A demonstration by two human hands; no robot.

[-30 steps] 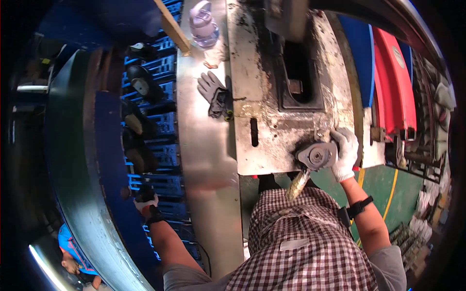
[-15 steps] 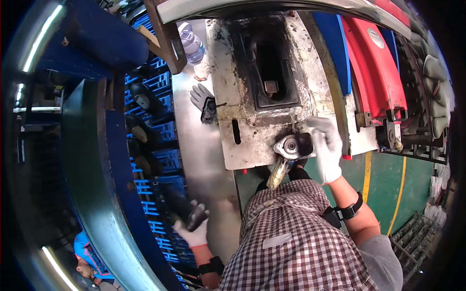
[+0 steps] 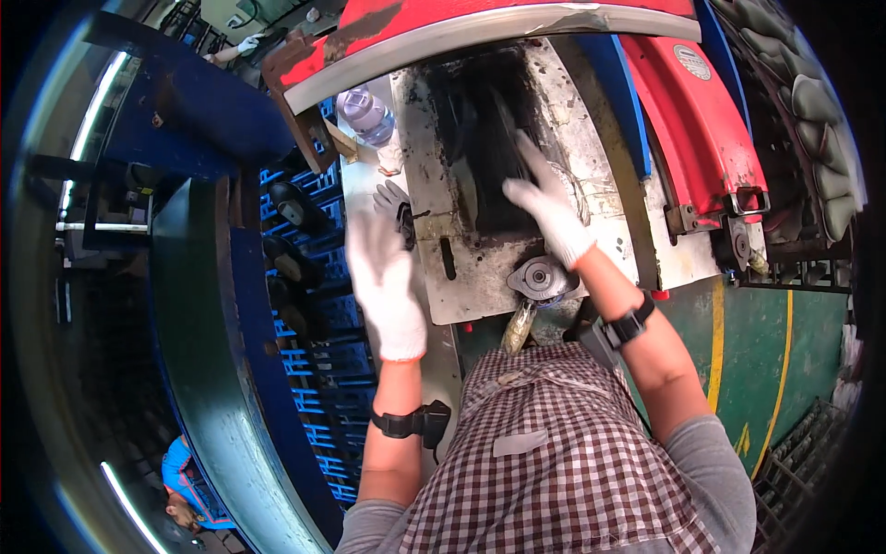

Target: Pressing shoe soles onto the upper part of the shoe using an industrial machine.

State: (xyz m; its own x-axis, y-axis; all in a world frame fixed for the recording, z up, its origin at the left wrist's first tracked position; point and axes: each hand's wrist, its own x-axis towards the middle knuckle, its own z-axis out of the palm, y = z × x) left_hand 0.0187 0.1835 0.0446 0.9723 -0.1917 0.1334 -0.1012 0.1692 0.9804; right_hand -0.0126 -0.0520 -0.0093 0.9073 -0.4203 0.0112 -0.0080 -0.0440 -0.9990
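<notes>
White work gloves cover both of my hands. My right hand (image 3: 551,205) is over the right side of a black, smooth sheet-like cover (image 3: 484,148), its fingers stretched apart; I cannot tell whether they touch it. The cover lies across the middle of the stained metal plate (image 3: 429,286), hiding the recess there. On the left, my left hand (image 3: 386,291) is raised beside the plate's edge, smeared by motion, with fingers extended and nothing visible in it. A round metal fitting (image 3: 540,277) sits at the plate's near edge, with a wrapped, yellowish bundle (image 3: 519,328) below it.
A red frame with a metal edge (image 3: 489,37) spans above the plate. Dark shoes (image 3: 293,205) stand on a blue rack (image 3: 323,406) to the left. A plastic jug (image 3: 365,115) and a grey glove (image 3: 392,197) lie near the plate. Another red machine (image 3: 674,120) stands right.
The black cover now lies over the open recess. My right hand moved forward onto the plate area. My left hand came up from the rack, where it held a dark object.
</notes>
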